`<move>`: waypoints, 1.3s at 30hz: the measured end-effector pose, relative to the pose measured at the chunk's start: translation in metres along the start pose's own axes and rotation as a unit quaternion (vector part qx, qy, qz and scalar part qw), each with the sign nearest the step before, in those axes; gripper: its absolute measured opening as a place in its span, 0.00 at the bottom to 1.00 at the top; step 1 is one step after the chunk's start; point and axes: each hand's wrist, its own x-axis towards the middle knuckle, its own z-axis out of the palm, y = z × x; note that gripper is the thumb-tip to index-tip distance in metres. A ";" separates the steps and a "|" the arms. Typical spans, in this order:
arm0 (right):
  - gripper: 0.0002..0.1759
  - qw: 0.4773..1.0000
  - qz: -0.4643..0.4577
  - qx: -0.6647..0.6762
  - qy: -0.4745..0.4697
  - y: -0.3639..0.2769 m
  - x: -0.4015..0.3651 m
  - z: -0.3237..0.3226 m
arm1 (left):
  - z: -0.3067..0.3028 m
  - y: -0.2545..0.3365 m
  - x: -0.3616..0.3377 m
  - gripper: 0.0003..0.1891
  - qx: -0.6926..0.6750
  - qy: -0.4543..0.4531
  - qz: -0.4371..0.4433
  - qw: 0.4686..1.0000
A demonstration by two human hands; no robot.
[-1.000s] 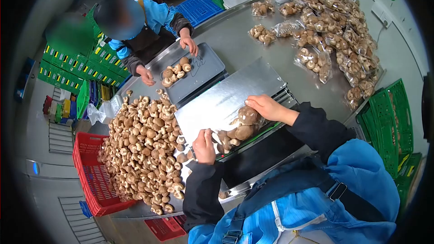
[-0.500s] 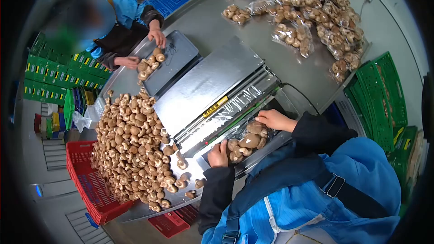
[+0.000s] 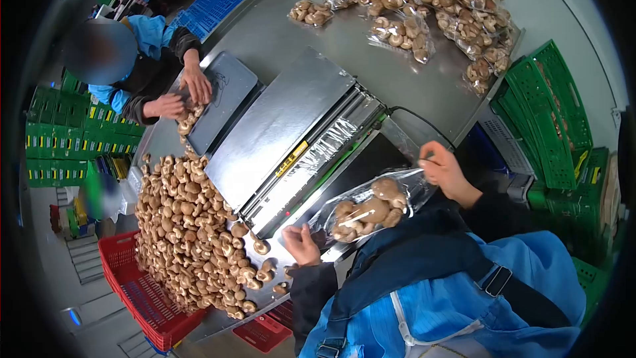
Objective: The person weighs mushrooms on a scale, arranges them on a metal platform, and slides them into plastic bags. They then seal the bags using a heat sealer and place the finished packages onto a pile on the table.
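In front of my body, a cluster of brown mushrooms (image 3: 371,215) lies on a stretched sheet of clear plastic film (image 3: 412,182). My right hand (image 3: 445,171) pinches the film's right end, with thumb and index finger together and the wrist lifted. At the left end, my left hand (image 3: 302,244) has its thumb and fingers closed on the film's edge, partly hidden. Just beyond the mushrooms stands the metal wrapping machine (image 3: 271,132), with crinkled film along its slot and a yellow label.
Loose mushrooms (image 3: 192,225) are heaped at left beside a red crate (image 3: 116,252). A co-worker's hands (image 3: 179,96) handle mushrooms at a grey tray (image 3: 228,83). Wrapped mushroom packs (image 3: 411,33) pile up at the back right. Green crates (image 3: 550,119) stand right; a cable (image 3: 424,116) leaves the machine.
My hands have spread apart, drawing the film out taut around the mushrooms. My right hand has moved right and up. The co-worker's hands have shifted over the mushrooms, and the view has turned slightly.
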 end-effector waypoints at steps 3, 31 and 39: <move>0.05 0.973 -0.081 -0.162 0.140 0.053 -0.001 -0.043 | 0.031 -0.005 0.005 0.06 0.183 -0.044 0.048 0.981; 0.20 0.933 0.043 -0.160 -0.319 -0.083 -0.031 -0.003 | 0.106 0.149 -0.013 0.14 -0.355 -0.590 -0.115 0.716; 0.13 0.993 -0.012 -0.094 -0.069 -0.066 0.059 -0.025 | 0.116 0.087 0.036 0.10 -0.230 -0.499 -0.224 0.805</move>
